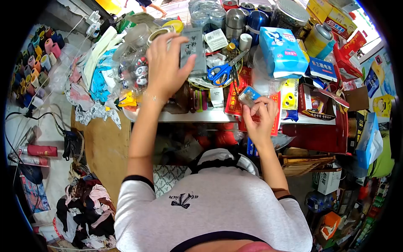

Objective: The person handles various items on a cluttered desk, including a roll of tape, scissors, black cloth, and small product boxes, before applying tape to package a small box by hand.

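Observation:
In the head view my left hand (pixel 166 69) is raised over the left part of the table, its fingers spread and nothing seen in them. Close by are a roll of tape (pixel 156 34), a clear plastic container with cartoon figures (pixel 137 72) and a dark grey box (pixel 194 52). My right hand (pixel 261 117) pinches a small clear case with a blue label (pixel 249 95) above a red printed sheet (pixel 234 103). Blue-handled scissors (pixel 222 73) lie between my hands, beside a small white card or box (pixel 216 96).
Metal flasks (pixel 236 23) and drink cans stand at the back. A blue-and-white package (pixel 282 52) and an open carton (pixel 317 103) crowd the right. Cloth scraps (pixel 100 69) hang over the left edge; thread spools (pixel 37 63) and a fabric heap (pixel 90 210) lie further left.

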The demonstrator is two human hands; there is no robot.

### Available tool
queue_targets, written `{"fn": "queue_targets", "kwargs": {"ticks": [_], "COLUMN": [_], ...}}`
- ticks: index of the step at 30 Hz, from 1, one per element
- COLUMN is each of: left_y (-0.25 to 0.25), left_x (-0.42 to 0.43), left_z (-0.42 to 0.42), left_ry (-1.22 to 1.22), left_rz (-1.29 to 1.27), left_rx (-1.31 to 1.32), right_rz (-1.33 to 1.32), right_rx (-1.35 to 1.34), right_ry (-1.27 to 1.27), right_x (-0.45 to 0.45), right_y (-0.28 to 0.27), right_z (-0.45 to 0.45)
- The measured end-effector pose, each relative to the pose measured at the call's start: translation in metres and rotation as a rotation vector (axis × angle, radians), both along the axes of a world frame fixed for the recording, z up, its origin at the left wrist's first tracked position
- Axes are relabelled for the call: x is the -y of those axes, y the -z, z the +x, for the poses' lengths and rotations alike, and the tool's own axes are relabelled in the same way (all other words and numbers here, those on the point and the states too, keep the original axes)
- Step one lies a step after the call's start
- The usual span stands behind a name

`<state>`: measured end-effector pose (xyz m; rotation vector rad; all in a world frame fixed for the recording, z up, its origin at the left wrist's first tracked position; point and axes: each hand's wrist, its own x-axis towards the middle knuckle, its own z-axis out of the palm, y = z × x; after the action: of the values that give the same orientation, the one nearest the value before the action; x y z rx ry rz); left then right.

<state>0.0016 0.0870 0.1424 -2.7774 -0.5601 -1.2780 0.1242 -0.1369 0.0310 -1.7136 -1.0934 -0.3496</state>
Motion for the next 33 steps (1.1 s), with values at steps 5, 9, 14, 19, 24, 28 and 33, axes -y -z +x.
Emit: {"fn": "queue_targets", "kwargs": {"ticks": [5,9,14,19,24,28,33], "left_y": [0.007,0.019,0.03,0.032,0.037,0.044,0.045], "left_x": [-0.011,-0.002,0.001,-0.002,0.002,-0.004,-0.01], "left_z": [0.035,0.045,0.049,0.049,0.057,0.064,0.063], "left_ry": [0.121,0.309,0.391,0.342,0.42,0.44,0.473], "left_rz": [0.228,0.175,0.164,0.127,0.115,0.178,0.16], "left_rx": [-0.423,-0.588,-0.623,-0.661,-0.721,-0.76,-0.727], "right_rz": [-0.083,-0.125,-0.167,-0.167,-0.166,-0.172,-0.223], "right_rx": [0.0,-0.014,-0.036,-0.032,-0.03,0.02,0.258], "right_ry": [0.086,0.117,0.127,0.098,0.079,0.079,0.074], "right_x": [0.012,0.021,0.026,0.025,0.022,0.017,-0.004], "right_y": [0.004,0.01,0.012,0.013,0.015,0.01,-0.006], "right_z": [0.001,0.006,0.008,0.008,0.011,0.014,0.021]}}
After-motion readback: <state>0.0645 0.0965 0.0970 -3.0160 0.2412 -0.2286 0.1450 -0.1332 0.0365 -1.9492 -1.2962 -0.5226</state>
